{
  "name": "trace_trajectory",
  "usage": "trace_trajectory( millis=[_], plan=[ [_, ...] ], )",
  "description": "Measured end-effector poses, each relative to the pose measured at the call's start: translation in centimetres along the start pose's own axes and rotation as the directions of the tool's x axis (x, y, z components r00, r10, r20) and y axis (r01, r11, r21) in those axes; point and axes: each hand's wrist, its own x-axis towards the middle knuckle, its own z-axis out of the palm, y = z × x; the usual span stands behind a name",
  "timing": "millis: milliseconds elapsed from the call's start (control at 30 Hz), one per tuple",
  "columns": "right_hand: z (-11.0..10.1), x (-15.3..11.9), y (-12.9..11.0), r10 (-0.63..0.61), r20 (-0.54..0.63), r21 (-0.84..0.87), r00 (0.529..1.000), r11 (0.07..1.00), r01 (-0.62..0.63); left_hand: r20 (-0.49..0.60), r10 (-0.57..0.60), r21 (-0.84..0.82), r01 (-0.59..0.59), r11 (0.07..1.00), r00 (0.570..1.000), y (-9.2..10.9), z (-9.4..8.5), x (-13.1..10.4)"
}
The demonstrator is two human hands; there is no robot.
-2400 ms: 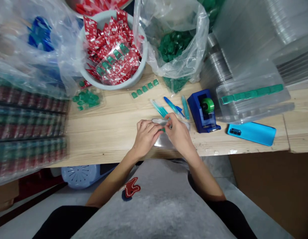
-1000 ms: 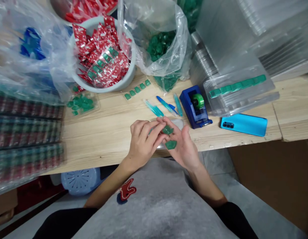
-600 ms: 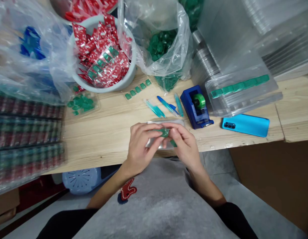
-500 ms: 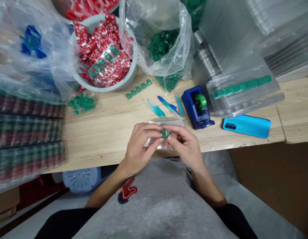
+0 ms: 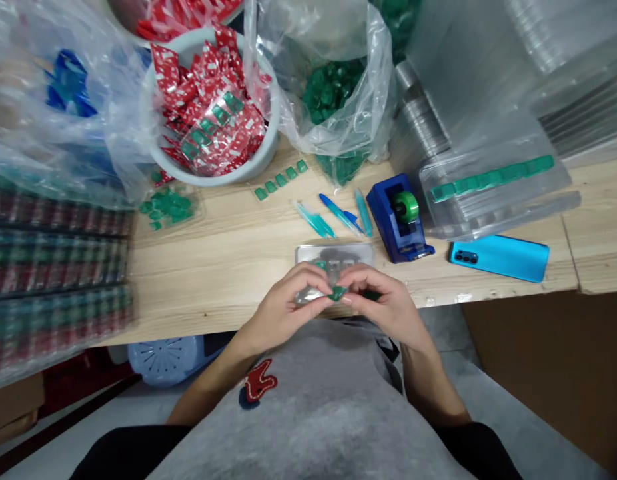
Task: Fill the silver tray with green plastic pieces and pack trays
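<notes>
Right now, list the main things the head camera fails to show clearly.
Clear tray, head view: near side hidden behind left hand and right hand.
Tucked green piece, head view: mostly covered by right hand.
Silver bowl, head view: cut off by top edge.
Packed rows, head view: contents blurred.

I am looking down on a pale wood-grained table [image 5: 188, 280]; grey floor [image 5: 508, 417] is showing near right beside a brown panel [image 5: 553, 373], a blue slotted stool [image 5: 161, 360] near left.
</notes>
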Motion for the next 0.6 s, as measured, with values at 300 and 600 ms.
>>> trace_trajectory(
  millis=[300,600],
  plan=[
    [0.3,0.2,0.3,0.046,-0.062,-0.098,0.997,0.994,-0.052,-0.081,0.131,0.207,-0.112,0.972,0.988,-0.4,1.1,-0.5],
    [0.5,-0.1,0.4,-0.050,0.004,-0.247,0.999,0.968,0.049,0.005,-0.078,-0.027,0.078,0.997,0.997,-0.7,1.4,-1.0]
  ],
)
